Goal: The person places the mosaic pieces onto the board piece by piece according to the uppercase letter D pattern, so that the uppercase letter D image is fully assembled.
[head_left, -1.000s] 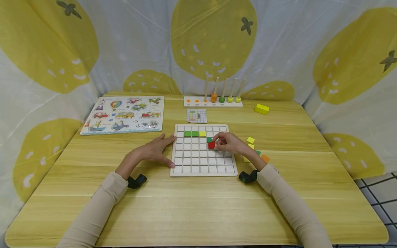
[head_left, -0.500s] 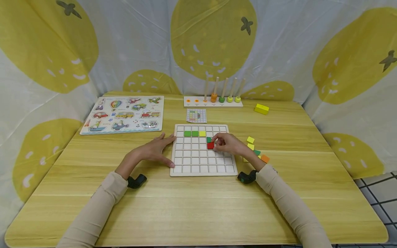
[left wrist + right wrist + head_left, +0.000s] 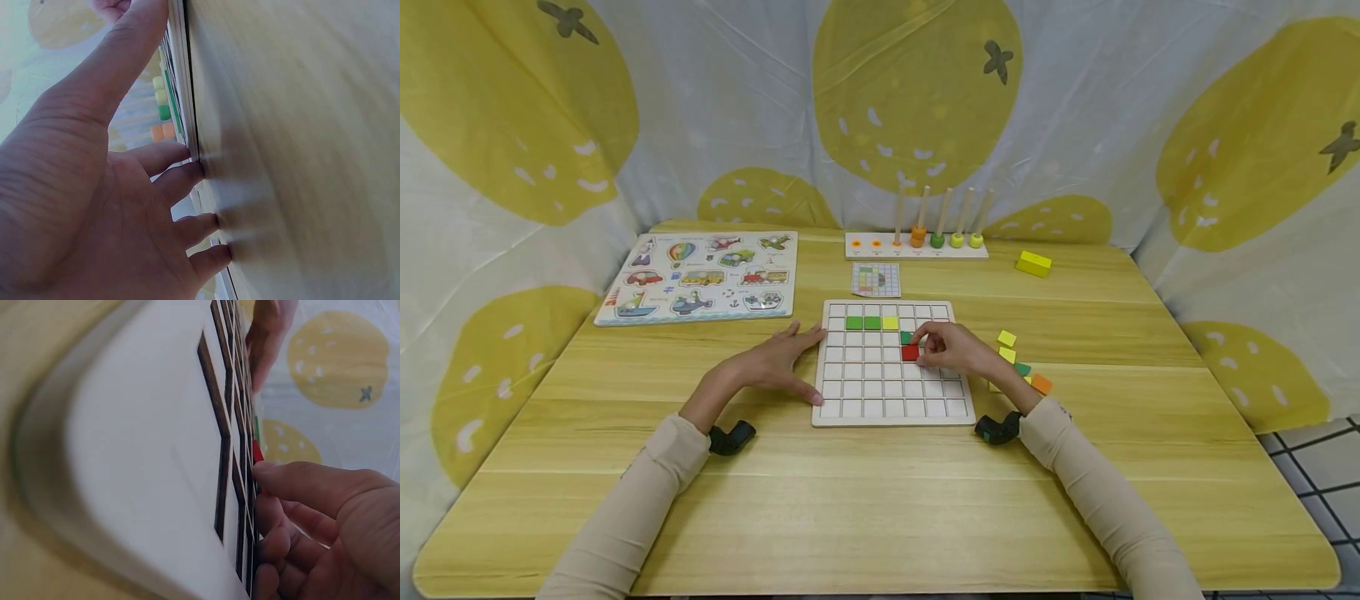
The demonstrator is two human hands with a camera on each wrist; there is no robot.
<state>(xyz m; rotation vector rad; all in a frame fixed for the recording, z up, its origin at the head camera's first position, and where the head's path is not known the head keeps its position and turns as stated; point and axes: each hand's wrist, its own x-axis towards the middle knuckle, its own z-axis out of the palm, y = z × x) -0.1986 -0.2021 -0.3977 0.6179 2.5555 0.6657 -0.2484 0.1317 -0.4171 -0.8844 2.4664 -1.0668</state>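
A white gridded board (image 3: 891,422) lies flat on the table. Two green tiles (image 3: 862,322) and a yellow tile (image 3: 890,322) sit in a row near its far side. My right hand (image 3: 950,346) pinches a red tile (image 3: 910,353) at the board's right half, just below a dark green tile (image 3: 906,337) that the fingers partly cover. In the right wrist view the thumb touches the red tile (image 3: 257,452), which looks tilted at the grid. Along the board's left edge rests my left hand (image 3: 778,364), fingers spread; its fingertips (image 3: 220,256) touch the rim.
Loose yellow tiles (image 3: 1007,338), a green tile (image 3: 1022,368) and an orange tile (image 3: 1041,384) lie by the right forearm. Behind the board are a pattern card (image 3: 876,281) and a peg stand (image 3: 916,247). A vehicle puzzle (image 3: 700,279) lies left, a yellow block (image 3: 1034,264) right.
The red tile has shifted slightly left and lies flatter against the grid than a second ago, the right hand moving slightly with it. The left hand stays in place.
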